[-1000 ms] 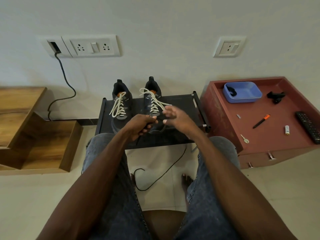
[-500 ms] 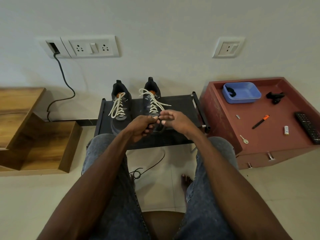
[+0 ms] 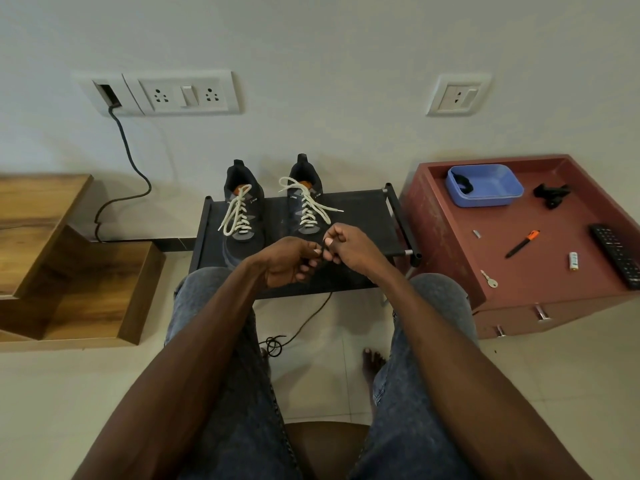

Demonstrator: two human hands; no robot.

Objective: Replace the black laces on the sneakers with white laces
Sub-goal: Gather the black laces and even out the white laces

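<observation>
I see both hands close together just in front of the low black rack [image 3: 367,202]. The left hand [image 3: 291,261] and right hand [image 3: 349,249] each pinch the removed black lace [image 3: 304,323], which trails below the rack to a small coil on the pale floor tiles. On the rack stand two dark sneakers [image 3: 242,216], both already threaded with white laces [image 3: 308,209], ends loose. To gather the black lace neatly, I would feed it hand over hand, keeping it taut. Right of the rack, a red cabinet [image 3: 450,244] holds a blue tray [image 3: 485,185], pen and remote.
</observation>
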